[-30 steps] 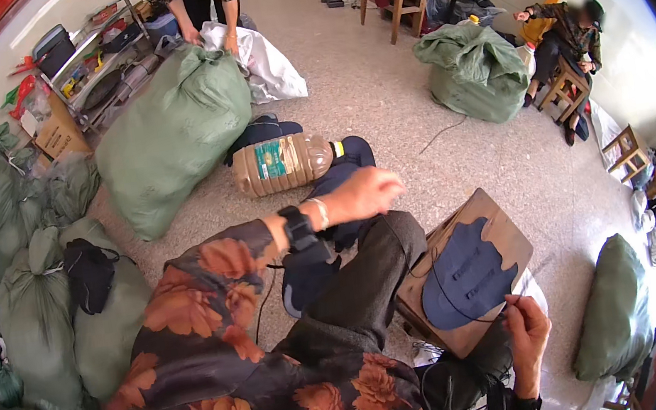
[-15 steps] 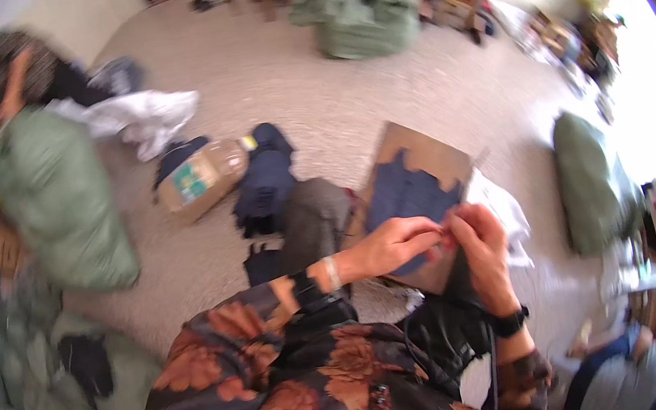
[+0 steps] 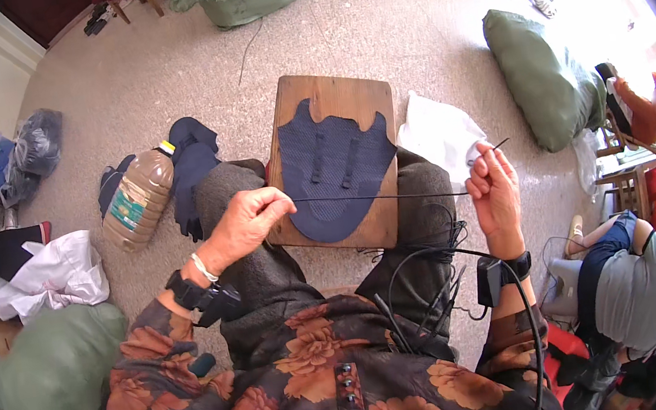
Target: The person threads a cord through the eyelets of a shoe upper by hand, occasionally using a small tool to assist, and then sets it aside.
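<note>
Between my two hands a thin black cord (image 3: pixel 394 195) is stretched almost level. My left hand (image 3: pixel 245 223) is closed, pinching one part of it between thumb and fingers. The other part is gripped by my right hand (image 3: pixel 495 188), with a short cord end sticking up past its fingertips. Just beyond the cord, a dark blue mesh fabric piece (image 3: pixel 335 166) lies flat on a wooden board (image 3: pixel 332 87) at my knees. The fabric has a rounded near end, a notched far edge and two narrow dark strips.
More black cords (image 3: pixel 434 244) lie on my right thigh. Left of my knees, a large plastic bottle (image 3: pixel 140 202) rests against dark blue fabric pieces (image 3: pixel 193 169). A white bag (image 3: pixel 439 129) lies right of the board. Green sacks (image 3: pixel 537 83) stand around; a seated person (image 3: pixel 637 283) is at right.
My hands, close together before, are now wide apart with the black cord drawn out between them. The view has shifted, so the board appears farther left and upright.
</note>
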The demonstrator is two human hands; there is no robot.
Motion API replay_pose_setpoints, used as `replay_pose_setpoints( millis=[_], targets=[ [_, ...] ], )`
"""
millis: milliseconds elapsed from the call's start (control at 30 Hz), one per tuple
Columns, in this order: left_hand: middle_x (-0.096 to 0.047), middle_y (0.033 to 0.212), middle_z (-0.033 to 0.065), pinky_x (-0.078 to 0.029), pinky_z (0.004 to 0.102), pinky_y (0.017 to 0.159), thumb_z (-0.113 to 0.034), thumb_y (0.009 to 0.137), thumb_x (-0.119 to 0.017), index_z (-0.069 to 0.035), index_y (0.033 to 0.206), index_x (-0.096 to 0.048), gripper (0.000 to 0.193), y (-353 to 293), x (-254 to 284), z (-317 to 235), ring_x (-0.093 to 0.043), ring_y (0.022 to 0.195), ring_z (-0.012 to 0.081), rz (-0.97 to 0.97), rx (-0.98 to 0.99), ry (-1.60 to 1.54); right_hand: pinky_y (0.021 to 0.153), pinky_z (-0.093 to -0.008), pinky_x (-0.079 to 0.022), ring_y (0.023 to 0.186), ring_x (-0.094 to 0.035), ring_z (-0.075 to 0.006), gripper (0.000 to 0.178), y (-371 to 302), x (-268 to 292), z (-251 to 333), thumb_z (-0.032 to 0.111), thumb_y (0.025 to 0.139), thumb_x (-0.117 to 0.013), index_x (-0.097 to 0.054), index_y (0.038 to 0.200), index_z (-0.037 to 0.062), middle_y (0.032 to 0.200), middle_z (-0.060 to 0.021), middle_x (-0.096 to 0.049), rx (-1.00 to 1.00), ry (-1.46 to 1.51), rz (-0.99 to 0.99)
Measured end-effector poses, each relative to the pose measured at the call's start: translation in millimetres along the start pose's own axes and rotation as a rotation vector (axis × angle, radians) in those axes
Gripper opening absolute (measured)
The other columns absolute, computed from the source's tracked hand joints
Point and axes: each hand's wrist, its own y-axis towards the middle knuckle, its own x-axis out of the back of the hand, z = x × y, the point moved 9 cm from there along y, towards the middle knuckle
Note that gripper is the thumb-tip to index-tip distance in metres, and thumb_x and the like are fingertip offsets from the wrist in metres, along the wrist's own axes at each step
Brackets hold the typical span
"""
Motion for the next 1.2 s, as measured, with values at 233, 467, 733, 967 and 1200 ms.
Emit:
replay_pose_setpoints(
  millis=[233, 467, 733, 967, 1200],
  targets=[
    [-0.065, 0.076, -0.0014, -0.047, 0.0241, 0.067, -0.019, 0.100, -0.063, 0.001, 0.090, -0.070, 0.023, -17, 53, -11, -0.055, 0.074, 0.0046, -0.082, 0.035, 0.199, 0.041, -0.0206, -0.024, 0.049, -0.030, -0.0024, 0.033, -8, 82, 50, 0.033, 0.106, -0.053, -0.062, 0.092, 0.0052, 0.064, 0.0056, -0.039, 0.227, -0.282, -0.319],
    [-0.074, 0.088, 0.0057, -0.052, 0.0265, 0.075, -0.014, 0.098, -0.064, 0.003, 0.097, -0.072, 0.019, -18, 37, -16, -0.065, 0.081, 0.0092, -0.028, -0.036, 0.267, 0.043, -0.0198, -0.028, 0.051, -0.038, -0.0023, 0.029, 1, 49, 26, 0.030, 0.104, -0.056, -0.069, 0.102, 0.0037, 0.066, 0.0060, -0.048, 0.052, -0.677, -0.182],
    [-0.060, 0.085, 0.0104, -0.053, 0.0422, 0.063, -0.021, 0.092, -0.067, -0.010, 0.092, -0.069, 0.011, 30, -30, -26, -0.066, 0.072, 0.0323, 0.227, -0.433, 1.003, 0.060, -0.0280, -0.048, 0.066, -0.058, -0.0107, 0.012, 6, -106, -90, 0.008, 0.096, -0.059, -0.064, 0.100, -0.0021, 0.072, -0.0046, -0.063, 0.001, -0.949, 0.364],
    [-0.056, 0.075, 0.0038, -0.049, 0.0312, 0.062, -0.028, 0.101, -0.060, -0.002, 0.093, -0.067, 0.028, 36, 15, -51, -0.059, 0.067, 0.0171, -0.332, -0.402, 0.293, 0.059, -0.0217, -0.047, 0.068, -0.058, -0.0068, 0.014, 0, -110, -97, 0.007, 0.097, -0.060, -0.066, 0.106, -0.0019, 0.078, -0.0020, -0.064, -0.127, -0.690, 0.306],
    [-0.063, 0.092, 0.0066, -0.056, 0.0316, 0.073, -0.021, 0.105, -0.047, -0.001, 0.116, -0.060, 0.026, 18, -55, 35, -0.064, 0.081, 0.0169, -0.030, 0.376, -1.370, 0.058, -0.0223, -0.044, 0.063, -0.054, -0.0065, 0.015, -33, -138, -66, 0.001, 0.095, -0.050, -0.062, 0.103, 0.0006, 0.076, -0.0023, -0.062, -0.076, -0.763, 0.406]
  ],
)
